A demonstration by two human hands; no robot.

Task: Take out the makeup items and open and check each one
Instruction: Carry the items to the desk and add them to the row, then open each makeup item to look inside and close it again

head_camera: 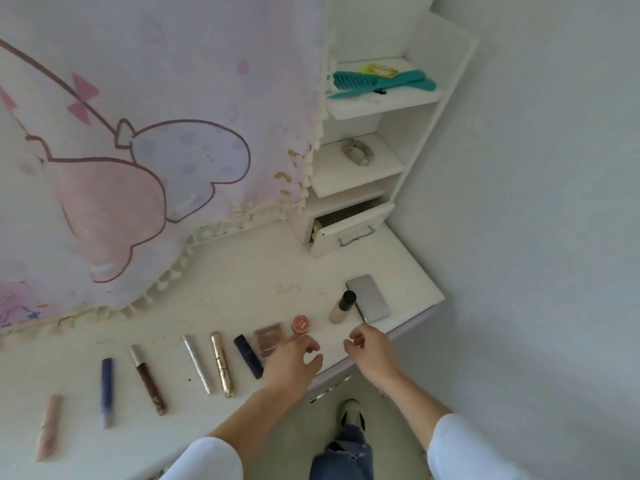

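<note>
Makeup items lie in a row on the white dresser top (242, 271): a pink tube (49, 427), a blue stick (106, 391), a dark brown tube (149, 379), a silver wand (196, 363), a gold mascara (221, 363), a navy lipstick (247, 355), a brown eyeshadow palette (267, 337), a small red round pot (300, 323), a beige foundation bottle (343, 306) and a grey compact (369, 297). My left hand (294, 362) hovers by the palette and pot, fingers spread, empty. My right hand (369, 344) hangs near the foundation bottle, fingers loosely curled, empty.
A small drawer (349, 230) stands open at the back right under white shelves holding teal combs (381, 83) and a beaded bracelet (356, 152). A pink cartoon cloth (138, 150) hangs over the mirror area. The dresser's front edge runs just under my hands.
</note>
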